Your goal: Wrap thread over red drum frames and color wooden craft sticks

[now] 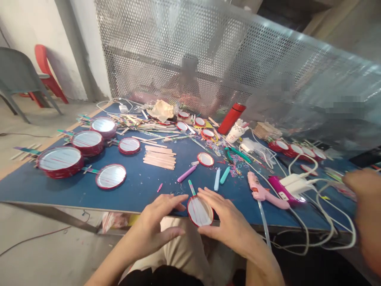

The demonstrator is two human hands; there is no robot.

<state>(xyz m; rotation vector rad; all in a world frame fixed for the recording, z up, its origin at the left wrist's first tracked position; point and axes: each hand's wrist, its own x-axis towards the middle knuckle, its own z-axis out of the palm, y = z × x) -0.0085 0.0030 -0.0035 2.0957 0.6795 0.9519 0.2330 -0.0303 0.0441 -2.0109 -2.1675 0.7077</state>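
A mini banjo (pixel 201 212) with a red rim, a whitish face and a short green-and-purple stick neck lies at the table's front edge. My right hand (pixel 228 218) is curved around its right side, fingers near the neck and thumb at the lower rim. To its left my left hand (pixel 159 218) stays open, thumb and fingers apart, fingertips close to the rim. Just beyond are a purple glue-like tube (pixel 187 173), a light blue tube (pixel 217 178), a teal tube (pixel 225 175) and a small red-rimmed disc (pixel 205 159).
Finished banjos (pixel 61 162) of several sizes stand at left. Flat wooden sticks (pixel 160 157) lie mid-table. A pink glue gun (pixel 262 190), a purple power strip (pixel 285 190) and cables are at right. Behind stand a red flask (pixel 231 118) and mesh panel. Another person's blurred arm (pixel 367 214) shows at far right.
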